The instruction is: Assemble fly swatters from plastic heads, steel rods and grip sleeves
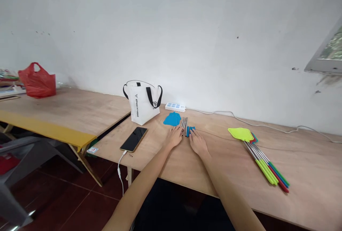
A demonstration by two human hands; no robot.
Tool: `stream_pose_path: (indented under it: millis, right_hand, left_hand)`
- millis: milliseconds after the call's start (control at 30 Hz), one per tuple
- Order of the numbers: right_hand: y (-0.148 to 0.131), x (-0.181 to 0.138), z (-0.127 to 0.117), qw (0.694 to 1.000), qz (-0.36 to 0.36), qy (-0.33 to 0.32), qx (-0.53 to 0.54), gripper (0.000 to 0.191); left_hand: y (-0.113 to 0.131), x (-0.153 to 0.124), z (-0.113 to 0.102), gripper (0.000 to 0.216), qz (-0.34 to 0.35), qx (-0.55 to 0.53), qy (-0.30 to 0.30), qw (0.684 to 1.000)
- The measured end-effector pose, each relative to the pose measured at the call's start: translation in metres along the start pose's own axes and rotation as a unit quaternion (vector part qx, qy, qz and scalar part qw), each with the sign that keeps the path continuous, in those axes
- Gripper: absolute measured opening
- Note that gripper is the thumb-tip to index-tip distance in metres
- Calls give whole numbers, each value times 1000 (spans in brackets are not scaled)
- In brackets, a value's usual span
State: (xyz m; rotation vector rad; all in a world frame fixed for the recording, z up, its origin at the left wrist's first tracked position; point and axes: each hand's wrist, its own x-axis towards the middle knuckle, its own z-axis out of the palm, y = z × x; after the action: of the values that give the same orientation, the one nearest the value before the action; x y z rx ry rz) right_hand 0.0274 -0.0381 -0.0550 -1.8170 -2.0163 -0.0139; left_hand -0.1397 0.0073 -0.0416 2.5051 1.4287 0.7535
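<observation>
L hand (175, 137) & R hand (198, 142) grips open, flanking blue swatters (185, 123); phone (133, 139) left, bag (142, 105) behind, swatter pile (260, 157) right.

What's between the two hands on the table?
Head view: thin metal rods and blue handles lie between the left hand and right hand, up at the fingertips.

Plywood table (235, 174), my view.
Blue swatters (172, 119) centre; tote bag (141, 108) 10, phone (133, 139) 9, power strip (175, 107) 12, swatter bundle (263, 159) 3 o'clock.
</observation>
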Motion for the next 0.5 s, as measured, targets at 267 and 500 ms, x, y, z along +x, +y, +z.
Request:
stream_pose_path:
  millis: [267,500]
  right_hand:
    - [3,-5,1,999,33,9,10,52]
    - [-3,-27,-8,999,36,9,14,54]
  left_hand:
    - [-1,2,2,19,-19,11,12,1000]
    - [0,-1,5,25,-12,22,25,999]
